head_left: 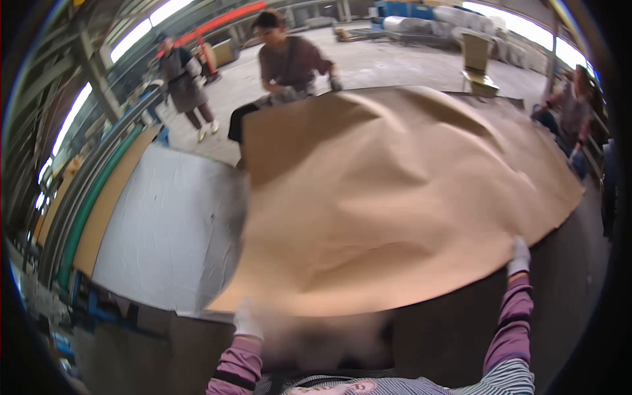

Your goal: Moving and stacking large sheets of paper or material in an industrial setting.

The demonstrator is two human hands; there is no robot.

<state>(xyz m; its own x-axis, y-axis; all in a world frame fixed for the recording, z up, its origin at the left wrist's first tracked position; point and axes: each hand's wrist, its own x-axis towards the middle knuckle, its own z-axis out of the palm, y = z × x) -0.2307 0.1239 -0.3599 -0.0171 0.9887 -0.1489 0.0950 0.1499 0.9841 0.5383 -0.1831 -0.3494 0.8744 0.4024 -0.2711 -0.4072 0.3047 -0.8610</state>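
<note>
Plainly, the brown sheet (395,197) was the largest thing within reach: it spread ahead of and between the left hand (247,320) and the right hand (519,255), its near edge meeting both white gloves and its far edge well beyond them. Ripples and folds crossed its middle, so it was not lying flat. Next in size, a pale grey sheet (168,224) lay ahead and to the left of the left hand, bordering the brown sheet's left edge; whether the two touched there, I couldn't tell. Past it, farther out on that side, ran a green bar (97,195). A co-worker across the brown sheet (293,62), opposite the hands, had gloves near its far edge, and another co-worker (571,108) was beyond the right hand, by its right end. Smallest of all were the two hands, set well apart: the left blurred near the sheet's near left corner, the right sharper along the near right edge. Neither showed its fingers clearly enough to tell a closed grip from a resting palm. The step in hand looked like spreading and aligning the brown sheet; the next move seemed to call for even tension between the hands, easing out the folds while keeping the near corner square.
</note>
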